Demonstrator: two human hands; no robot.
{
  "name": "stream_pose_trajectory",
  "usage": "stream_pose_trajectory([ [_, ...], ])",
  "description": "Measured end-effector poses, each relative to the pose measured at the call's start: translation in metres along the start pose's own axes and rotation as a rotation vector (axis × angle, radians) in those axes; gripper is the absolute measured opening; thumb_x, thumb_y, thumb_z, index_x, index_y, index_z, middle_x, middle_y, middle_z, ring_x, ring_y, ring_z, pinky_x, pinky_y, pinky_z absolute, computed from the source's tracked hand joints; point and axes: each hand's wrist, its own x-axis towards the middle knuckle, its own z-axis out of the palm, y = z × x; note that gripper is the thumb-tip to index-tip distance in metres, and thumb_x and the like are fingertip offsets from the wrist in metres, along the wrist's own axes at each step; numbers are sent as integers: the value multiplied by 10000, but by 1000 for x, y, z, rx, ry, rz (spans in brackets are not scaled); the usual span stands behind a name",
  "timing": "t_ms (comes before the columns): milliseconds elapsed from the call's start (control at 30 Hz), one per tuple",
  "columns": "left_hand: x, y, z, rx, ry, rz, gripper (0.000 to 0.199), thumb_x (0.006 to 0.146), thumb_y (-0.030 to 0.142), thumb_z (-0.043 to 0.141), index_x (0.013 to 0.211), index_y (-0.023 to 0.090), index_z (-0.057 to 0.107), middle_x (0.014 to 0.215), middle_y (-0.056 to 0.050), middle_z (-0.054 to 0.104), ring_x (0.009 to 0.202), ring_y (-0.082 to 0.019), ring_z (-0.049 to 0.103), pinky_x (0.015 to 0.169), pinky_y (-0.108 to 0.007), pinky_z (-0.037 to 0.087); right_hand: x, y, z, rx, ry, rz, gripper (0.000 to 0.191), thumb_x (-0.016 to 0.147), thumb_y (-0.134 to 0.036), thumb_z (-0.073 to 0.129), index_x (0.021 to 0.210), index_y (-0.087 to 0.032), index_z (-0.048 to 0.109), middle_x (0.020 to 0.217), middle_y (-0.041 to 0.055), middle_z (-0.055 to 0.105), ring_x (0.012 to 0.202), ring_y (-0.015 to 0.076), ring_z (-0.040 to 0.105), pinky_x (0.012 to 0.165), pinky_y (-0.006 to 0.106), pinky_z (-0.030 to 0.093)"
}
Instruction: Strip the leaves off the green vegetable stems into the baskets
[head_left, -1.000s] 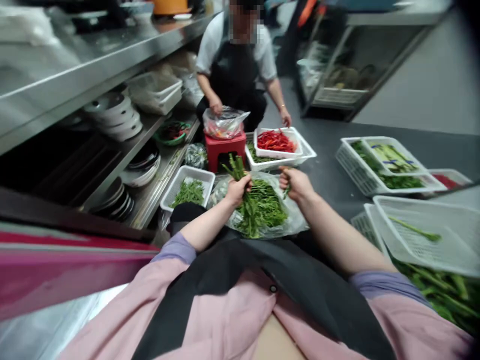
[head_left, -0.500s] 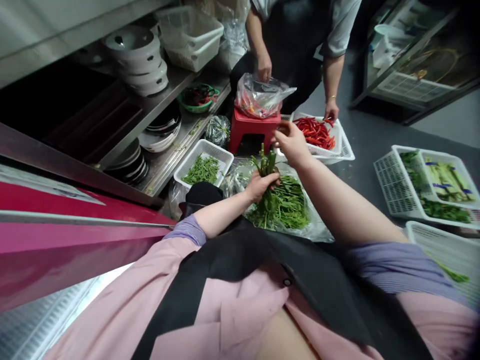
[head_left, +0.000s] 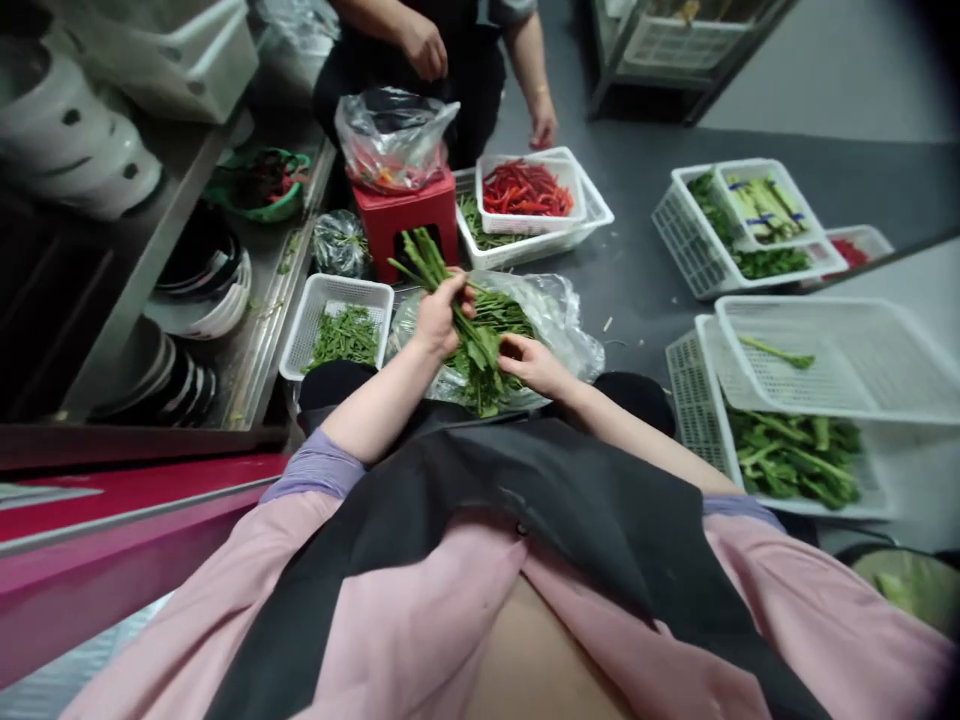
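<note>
A bunch of leafy greens point(head_left: 471, 352) with long stems is gripped in my left hand point(head_left: 441, 318), stems pointing up and left, leaves hanging down right. At the leafy end is my right hand point(head_left: 534, 364), its fingers curled in against the leaves; the fingertips are partly hidden. More green stems lie under my hands on a clear plastic bag point(head_left: 576, 335) spread in front of me. To the left of it stands a white basket point(head_left: 295, 335) of short cut green pieces point(head_left: 345, 335).
Ahead, a red stool point(head_left: 375, 225) carries a plastic bag of chillies point(head_left: 394, 150). Red chillies point(head_left: 527, 188) fill a white tray beside it, near a co-worker's hand point(head_left: 544, 122). Vegetable baskets point(head_left: 688, 235) stand right. A metal shelf point(head_left: 259, 385) with dishes runs along the left.
My right hand has come down from beyond the stem ends to the leaves. The bunch in my left hand has tilted from upright to slanting. The view has swung right and down.
</note>
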Motion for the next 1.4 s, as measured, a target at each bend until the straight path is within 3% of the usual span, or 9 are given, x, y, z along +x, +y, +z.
stream_pose_trajectory([
  [100, 13, 18, 6, -26, 54, -48, 191, 751, 289, 703, 722, 177, 551, 524, 64, 518, 394, -38, 448, 431, -169, 338, -5, -1, -6, -71, -16, -2, 333, 697, -347, 630, 968, -153, 628, 808, 18, 604, 718, 128, 530, 722, 292, 434],
  [233, 24, 30, 3, -76, 97, -88, 247, 797, 289, 660, 648, 172, 501, 491, 58, 478, 372, -45, 418, 409, -182, 326, -13, -9, -8, -140, 64, -51, 185, 692, -314, 642, 794, -161, 622, 790, 22, 602, 728, 133, 523, 740, 300, 425],
  [333, 25, 33, -2, -77, 106, -92, 267, 797, 272, 648, 624, 177, 469, 476, 56, 467, 376, -55, 422, 403, -187, 329, -15, -18, -17, 43, 125, -50, 192, 711, -338, 644, 783, -164, 607, 747, 7, 587, 692, 120, 516, 702, 287, 433],
  [500, 16, 28, -7, 24, 80, -78, 198, 733, 218, 671, 658, 180, 493, 493, 55, 496, 395, -61, 446, 404, -178, 317, -18, -28, -45, 462, 156, 122, 284, 659, -367, 726, 790, -164, 578, 677, -27, 523, 562, 69, 453, 549, 231, 418],
  [733, 7, 27, -6, 177, -71, -58, 187, 673, 217, 658, 670, 190, 473, 502, 55, 516, 346, -58, 388, 381, -195, 281, -31, -32, -68, 438, 61, 180, 281, 639, -311, 755, 794, -148, 586, 669, -20, 546, 565, 72, 493, 565, 232, 440],
  [967, 3, 16, 13, 238, -105, 25, 226, 647, 230, 693, 711, 193, 480, 512, 70, 518, 349, -48, 383, 377, -180, 280, -31, -41, -56, 379, -115, 176, 363, 750, -268, 611, 1098, -166, 604, 740, 13, 640, 578, 82, 474, 535, 213, 361],
  [1100, -2, 13, 20, 244, -88, 30, 224, 646, 200, 706, 706, 185, 491, 533, 66, 527, 366, -43, 399, 378, -173, 280, -28, -38, -45, 427, -157, 197, 256, 749, -348, 593, 858, -127, 662, 605, 9, 540, 539, 95, 438, 510, 237, 346],
  [1267, -6, 17, 17, 240, -87, -3, 216, 642, 206, 714, 722, 183, 514, 610, 22, 613, 381, -50, 421, 382, -182, 288, -29, -33, -39, 329, -21, 189, 184, 705, -339, 599, 681, -157, 602, 575, -1, 518, 550, 91, 438, 539, 230, 359],
  [1400, -6, 16, 13, 237, -154, 10, 250, 622, 236, 721, 726, 193, 498, 557, 35, 577, 383, -53, 415, 385, -178, 282, -32, -36, -37, 360, 54, 149, 153, 685, -312, 580, 631, -176, 538, 545, -14, 488, 531, 93, 427, 534, 238, 361],
])
